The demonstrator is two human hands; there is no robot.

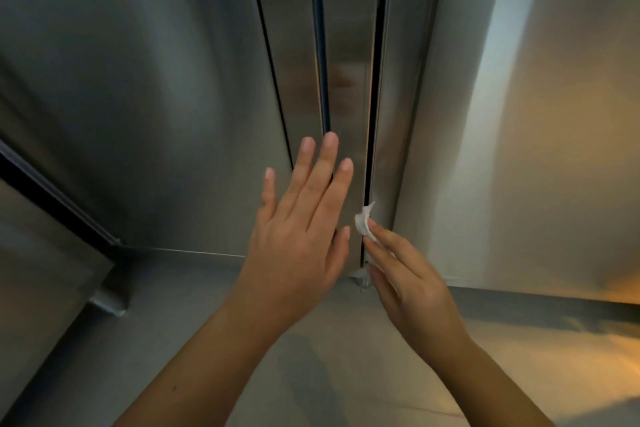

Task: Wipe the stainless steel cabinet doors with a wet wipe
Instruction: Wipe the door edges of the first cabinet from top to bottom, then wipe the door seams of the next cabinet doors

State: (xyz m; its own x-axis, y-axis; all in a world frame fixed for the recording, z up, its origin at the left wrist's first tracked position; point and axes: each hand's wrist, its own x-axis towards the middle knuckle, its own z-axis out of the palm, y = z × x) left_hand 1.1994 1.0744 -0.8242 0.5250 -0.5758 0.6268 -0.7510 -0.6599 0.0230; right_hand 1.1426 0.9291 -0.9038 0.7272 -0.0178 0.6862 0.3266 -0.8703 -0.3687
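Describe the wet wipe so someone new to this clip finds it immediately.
Start at the tall steel cabinet doors and follow the dark gap between the two right-hand panels down toward the floor. There the right hand pinches a small crumpled wet wipe at its fingertips. It is the only white thing among grey metal.

One head-worn wide-angle view looks forward and down, close to the steel cabinet doors (pixel 145 87) filling the frame, floor (pixel 346 340) at bottom.
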